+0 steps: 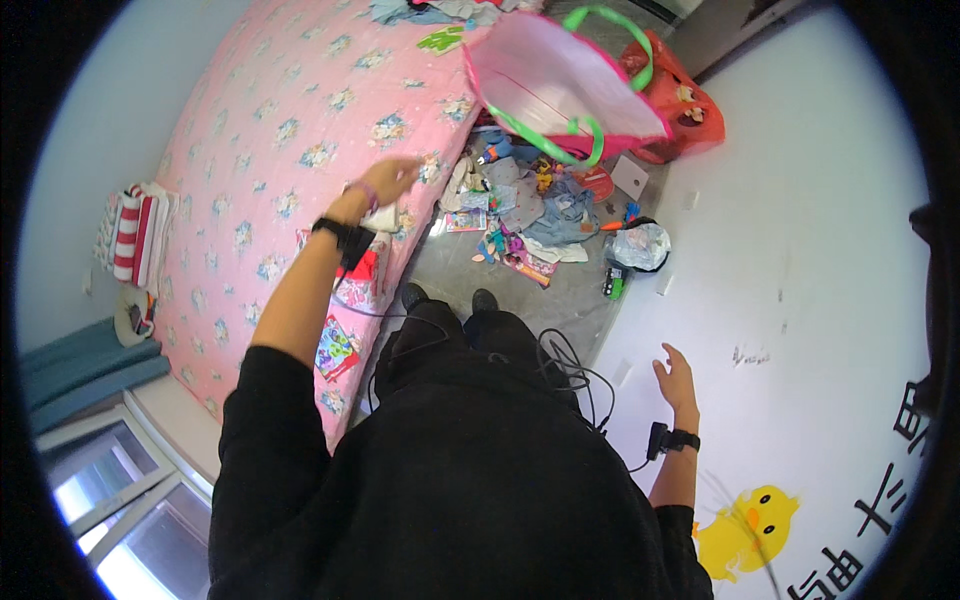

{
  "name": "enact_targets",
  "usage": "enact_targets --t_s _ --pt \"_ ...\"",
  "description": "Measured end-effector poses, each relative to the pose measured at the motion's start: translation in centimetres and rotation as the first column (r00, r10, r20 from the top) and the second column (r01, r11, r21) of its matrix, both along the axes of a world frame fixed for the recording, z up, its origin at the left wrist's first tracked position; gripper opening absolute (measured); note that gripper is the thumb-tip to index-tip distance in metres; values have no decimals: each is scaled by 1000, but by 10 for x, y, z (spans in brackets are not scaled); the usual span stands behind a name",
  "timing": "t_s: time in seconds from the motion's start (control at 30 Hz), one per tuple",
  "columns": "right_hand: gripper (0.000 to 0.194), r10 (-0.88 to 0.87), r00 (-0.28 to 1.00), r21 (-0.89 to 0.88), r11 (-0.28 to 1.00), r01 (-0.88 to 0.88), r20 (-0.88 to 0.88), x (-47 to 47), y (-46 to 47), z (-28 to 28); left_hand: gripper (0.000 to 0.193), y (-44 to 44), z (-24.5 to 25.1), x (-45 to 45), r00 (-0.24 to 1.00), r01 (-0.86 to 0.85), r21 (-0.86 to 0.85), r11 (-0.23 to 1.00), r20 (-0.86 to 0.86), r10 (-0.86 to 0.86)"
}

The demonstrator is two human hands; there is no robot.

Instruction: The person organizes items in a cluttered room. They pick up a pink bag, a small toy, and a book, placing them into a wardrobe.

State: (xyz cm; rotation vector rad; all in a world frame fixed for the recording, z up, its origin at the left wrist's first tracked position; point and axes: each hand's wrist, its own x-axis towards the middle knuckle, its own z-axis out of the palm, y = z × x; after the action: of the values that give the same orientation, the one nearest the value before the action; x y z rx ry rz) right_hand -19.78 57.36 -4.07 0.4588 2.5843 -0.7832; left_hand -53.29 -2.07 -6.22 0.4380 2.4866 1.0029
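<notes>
My left hand (390, 180) is over the near edge of a bed with a pink floral sheet (247, 172); it is slightly blurred, fingers apart, holding nothing. Just below it lie a white folded cloth (382, 218) and a red-and-pink folded pile (365, 274). My right hand (677, 379) hangs on the right beside the white wall, empty, its fingers spread. Ahead on the floor lies a heap of clothes and toys, with blue denim (568, 214), a picture book (466, 220) and a purple toy (517, 246). A large pink bag with green handles (555, 82) stands wide open behind it.
A red plastic bag (679, 112) leans by the wall (787, 225). Nearer are a clear plastic bag (641, 246) and a green-and-black box (613, 283). A colourful booklet (335, 349) lies on the bed; striped folded bedding (139, 236) is at its far left. Black cables (574, 367) hang beside my legs.
</notes>
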Motion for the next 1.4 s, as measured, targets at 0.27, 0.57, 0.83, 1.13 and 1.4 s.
enact_targets --t_s 0.27,0.57,0.83,1.13,1.4 --pt "46 452 891 -2 892 -453 -41 -155 -63 -1 40 -156 -107 323 786 -573 -187 798 150 599" --pt "47 742 665 -29 669 -743 82 -164 -201 52 42 -131 -56 601 -57 -943 -296 154 598 799" --pt "45 869 369 -18 396 -918 330 -82 -411 -12 33 -295 -252 648 61 -863 -433 261 424 904" --pt "39 660 399 -131 603 -787 637 -8 -550 -102 59 -459 -511 632 26 -838 -508 200 328 944" --pt "37 537 416 -30 638 -770 734 0 -585 -143 65 -458 -593 604 -120 -871 -490 41 294 948"
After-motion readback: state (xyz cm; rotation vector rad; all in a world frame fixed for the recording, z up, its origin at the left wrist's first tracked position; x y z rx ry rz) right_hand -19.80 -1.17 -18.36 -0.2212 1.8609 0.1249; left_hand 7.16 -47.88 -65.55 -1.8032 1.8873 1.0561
